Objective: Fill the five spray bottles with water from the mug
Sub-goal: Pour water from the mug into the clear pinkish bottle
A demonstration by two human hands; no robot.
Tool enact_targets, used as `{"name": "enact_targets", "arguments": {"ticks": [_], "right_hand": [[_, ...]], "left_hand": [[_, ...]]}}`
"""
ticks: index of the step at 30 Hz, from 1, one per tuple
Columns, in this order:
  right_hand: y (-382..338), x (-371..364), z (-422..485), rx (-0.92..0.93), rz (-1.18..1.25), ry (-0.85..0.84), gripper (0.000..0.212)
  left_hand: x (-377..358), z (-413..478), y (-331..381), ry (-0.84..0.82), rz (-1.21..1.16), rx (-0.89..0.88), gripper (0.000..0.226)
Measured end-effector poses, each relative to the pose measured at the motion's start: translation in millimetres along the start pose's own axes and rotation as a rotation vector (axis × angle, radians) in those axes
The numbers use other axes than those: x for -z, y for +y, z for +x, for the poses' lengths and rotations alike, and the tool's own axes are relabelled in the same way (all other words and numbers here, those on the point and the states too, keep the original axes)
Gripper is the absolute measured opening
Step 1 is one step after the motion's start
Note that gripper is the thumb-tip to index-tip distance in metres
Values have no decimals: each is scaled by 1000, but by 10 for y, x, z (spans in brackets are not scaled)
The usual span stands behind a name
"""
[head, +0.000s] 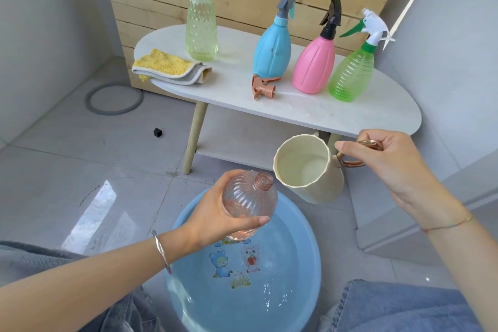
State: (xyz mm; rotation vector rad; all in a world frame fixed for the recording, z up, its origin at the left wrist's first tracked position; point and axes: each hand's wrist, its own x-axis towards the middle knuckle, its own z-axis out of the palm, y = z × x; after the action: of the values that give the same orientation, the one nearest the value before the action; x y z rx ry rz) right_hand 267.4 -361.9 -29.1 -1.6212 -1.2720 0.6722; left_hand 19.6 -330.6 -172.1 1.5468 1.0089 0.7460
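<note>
Four capped spray bottles (272,54), far, are judged filled; uncapped pink bottle (249,197) is gripped by left hand (213,213), mug (323,191) by right hand (388,159).

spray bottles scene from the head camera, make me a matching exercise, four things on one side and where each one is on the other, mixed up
Things
1. clear pink bottle
2. mug
3. brown spray head
4. yellow cloth

Places
a. folded at the left end of the table
b. held by its handle in the right hand
c. held uncapped in the left hand over the blue basin
d. lying on the table in front of the blue bottle

Pairs: 1-c, 2-b, 3-d, 4-a
</note>
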Motion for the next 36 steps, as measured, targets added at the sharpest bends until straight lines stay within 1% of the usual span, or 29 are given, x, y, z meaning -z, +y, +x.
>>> {"name": "enact_targets", "arguments": {"ticks": [3,6,8,11,19,25,29,33,36], "right_hand": [[11,-29,8,-23,-18,-31,48],[-2,-60,1,-40,-23,-55,41],[-23,-77,-2,-56,-18,-58,41],[-44,-83,-3,-40,-37,-63,38],[-84,-84,-46,-17,-157,-90,38],[-158,-97,-84,5,-247,-134,46],[-120,-88,-72,11,-272,-133,36],[-115,-96,-76,39,-302,-126,43],[-122,-96,-83,40,-329,-119,41]], "left_hand": [[16,3,1,7,-5,5,89],[26,6,-4,7,-10,5,90],[29,6,-5,7,-7,7,92],[41,2,-12,13,4,8,92],[30,-13,-68,-5,31,14,91],[26,-16,-108,-15,50,14,92],[25,-26,-123,-27,62,14,93],[24,-32,-137,-36,60,19,93],[18,-33,-141,-40,62,14,94]]}}
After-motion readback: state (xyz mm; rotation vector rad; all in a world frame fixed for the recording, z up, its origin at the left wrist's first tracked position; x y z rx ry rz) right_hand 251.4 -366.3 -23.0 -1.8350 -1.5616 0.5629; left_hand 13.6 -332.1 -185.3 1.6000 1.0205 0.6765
